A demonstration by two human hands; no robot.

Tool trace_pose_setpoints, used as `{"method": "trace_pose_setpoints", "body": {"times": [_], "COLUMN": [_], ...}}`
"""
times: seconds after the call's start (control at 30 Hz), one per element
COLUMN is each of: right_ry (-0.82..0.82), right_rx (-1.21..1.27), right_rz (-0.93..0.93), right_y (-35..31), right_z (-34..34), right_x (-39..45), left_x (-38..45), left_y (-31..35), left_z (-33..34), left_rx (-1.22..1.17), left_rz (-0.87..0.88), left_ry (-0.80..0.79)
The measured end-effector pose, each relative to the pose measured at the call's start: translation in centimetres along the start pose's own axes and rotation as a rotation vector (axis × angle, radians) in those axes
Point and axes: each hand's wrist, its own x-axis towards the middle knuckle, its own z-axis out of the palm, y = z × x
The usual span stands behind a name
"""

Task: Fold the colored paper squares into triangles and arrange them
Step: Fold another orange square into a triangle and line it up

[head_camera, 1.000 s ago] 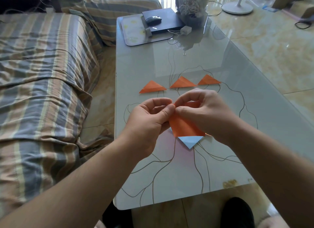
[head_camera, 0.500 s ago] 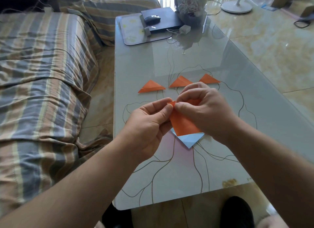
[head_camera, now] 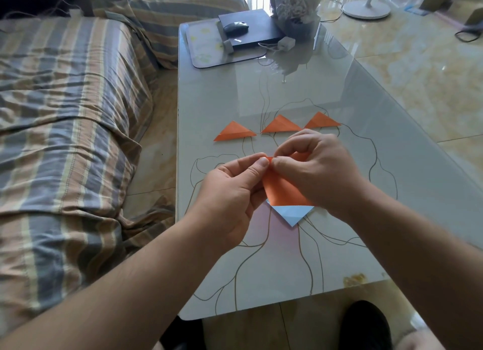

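Head view: both hands, left (head_camera: 230,190) and right (head_camera: 311,166), pinch an orange paper square (head_camera: 283,190), apparently aligning corners for a triangle fold above the surface (head_camera: 261,93).

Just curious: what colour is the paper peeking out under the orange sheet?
Light blue paper, in the head view.

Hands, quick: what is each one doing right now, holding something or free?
Left hand: pinching the top corner of the orange paper between thumb and forefinger.
Right hand: pinching the same orange paper at that corner, fingers curled over it.
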Motion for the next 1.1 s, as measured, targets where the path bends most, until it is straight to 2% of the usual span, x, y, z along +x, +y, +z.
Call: {"method": "trace_pose_setpoints", "body": {"times": [0.17,0.3,0.53,0.7,0.97,1.1], "right_ry": [-0.028,-0.038,-0.077,-0.095,-0.160,-0.237], "right_rx": [-0.036,0.046,0.191,0.185,0.244,0.231], "right_rz": [-0.004,-0.025,0.087,0.106,0.190,0.216], "right_y": [-0.05,-0.01,0.15,0.16,0.21,0.31], "right_z": [-0.06,-0.13,-0.37,0.09,-0.55,-0.79], "right_x": [-0.14,-0.28,-0.19,-0.28,0.05,0.04], "left_x": [0.09,0.25,0.08,0.27,0.11,0.05], "left_y": [-0.24,-0.11,-0.12,-0.26,-0.31,-0.14], "left_z": [-0.17,-0.28,-0.34,-0.27,-0.38,-0.44], "left_rx": [0.063,0.075,0.076,0.064,0.184,0.197], "left_rz": [0.059,0.065,0.033,0.032,0.106,0.080], "left_ry": [0.024,0.062,0.076,0.108,0.071,0.067]}}
